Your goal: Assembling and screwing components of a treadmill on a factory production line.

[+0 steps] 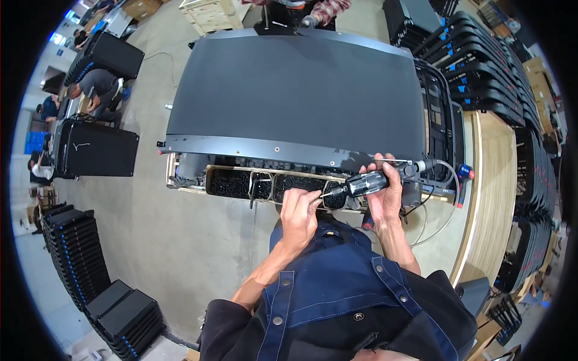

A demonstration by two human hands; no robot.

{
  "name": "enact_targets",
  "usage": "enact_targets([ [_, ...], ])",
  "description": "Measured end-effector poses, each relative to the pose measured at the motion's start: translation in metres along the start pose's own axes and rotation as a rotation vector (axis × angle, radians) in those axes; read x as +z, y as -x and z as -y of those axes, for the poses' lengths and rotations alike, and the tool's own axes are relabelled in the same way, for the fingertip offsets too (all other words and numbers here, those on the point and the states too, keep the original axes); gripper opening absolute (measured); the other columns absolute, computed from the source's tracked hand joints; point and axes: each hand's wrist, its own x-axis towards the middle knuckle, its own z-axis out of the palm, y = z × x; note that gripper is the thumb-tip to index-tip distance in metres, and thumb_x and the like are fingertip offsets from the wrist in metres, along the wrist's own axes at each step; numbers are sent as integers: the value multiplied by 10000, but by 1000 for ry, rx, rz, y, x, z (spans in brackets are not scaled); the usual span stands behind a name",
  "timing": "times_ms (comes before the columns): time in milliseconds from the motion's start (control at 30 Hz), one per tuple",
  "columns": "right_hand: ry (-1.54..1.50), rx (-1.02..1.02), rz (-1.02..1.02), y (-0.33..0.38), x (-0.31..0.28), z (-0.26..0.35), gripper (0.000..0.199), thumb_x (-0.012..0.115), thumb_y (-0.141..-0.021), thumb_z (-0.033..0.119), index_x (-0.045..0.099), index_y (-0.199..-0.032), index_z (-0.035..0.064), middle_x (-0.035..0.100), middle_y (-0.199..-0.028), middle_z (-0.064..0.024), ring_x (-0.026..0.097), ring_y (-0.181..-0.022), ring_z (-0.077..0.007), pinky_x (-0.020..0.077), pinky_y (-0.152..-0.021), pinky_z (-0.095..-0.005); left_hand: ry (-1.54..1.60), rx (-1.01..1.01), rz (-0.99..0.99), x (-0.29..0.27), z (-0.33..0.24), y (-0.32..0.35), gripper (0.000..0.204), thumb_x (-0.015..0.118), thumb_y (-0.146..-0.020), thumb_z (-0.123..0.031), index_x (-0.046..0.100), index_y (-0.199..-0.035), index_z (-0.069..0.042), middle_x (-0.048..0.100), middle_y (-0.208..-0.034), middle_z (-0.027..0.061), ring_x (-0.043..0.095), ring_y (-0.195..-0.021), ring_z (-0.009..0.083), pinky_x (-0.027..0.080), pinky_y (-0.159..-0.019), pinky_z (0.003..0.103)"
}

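Gripping an electric screwdriver [372,181], the right hand [385,195] wraps it while left hand [299,210] fingers pinch its tip.

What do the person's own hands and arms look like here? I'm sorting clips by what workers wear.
Both the left hand and the right hand are bare, with no gloves. The forearms are uncovered too; dark sleeves are pushed up near the elbows. A blue apron with metal snaps hangs at the chest.
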Motion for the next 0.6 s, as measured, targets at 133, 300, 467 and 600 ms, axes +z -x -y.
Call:
enact_targets([
  [133, 87, -54, 17, 5, 18, -17, 394, 691, -891, 63, 543, -1256, 89, 643, -1177, -101, 668, -935, -203, 547, -978, -461, -60, -15, 172, -14, 31, -6, 160, 747, -853, -57, 695, -1000, -20, 620, -856, 79, 587, -766, 236, 484, -689, 345],
  [300, 257, -220, 192, 11, 52, -29, 488, 682, -872, 28, 488, -1318, 61, 620, -1192, -132, 672, -945, -222, 547, -956, -446, 866, -840, 475, -29, 66, -22, 234, 717, -942, -201, 697, -1064, -2, 622, -819, -10, 552, -714, 77, 468, -661, 245],
  [467, 360, -369, 350, 8, 100, -53, 510, 718, -829, -19, 493, -1282, 49, 622, -1198, -147, 676, -986, -222, 528, -935, -382, 1711, -1184, 374, -18, 100, -38, 241, 670, -984, -257, 626, -1073, -37, 534, -817, -6, 489, -707, 102, 438, -623, 242],
  [600, 554, -541, 511, -2, 126, -92, 437, 705, -828, -66, 505, -1205, 27, 625, -1199, -162, 684, -1023, -231, 552, -946, -395, 2150, -1223, 244, -2, 112, -56, 245, 587, -1026, -339, 623, -1050, -98, 499, -754, -25, 471, -656, 82, 430, -543, 209],
])
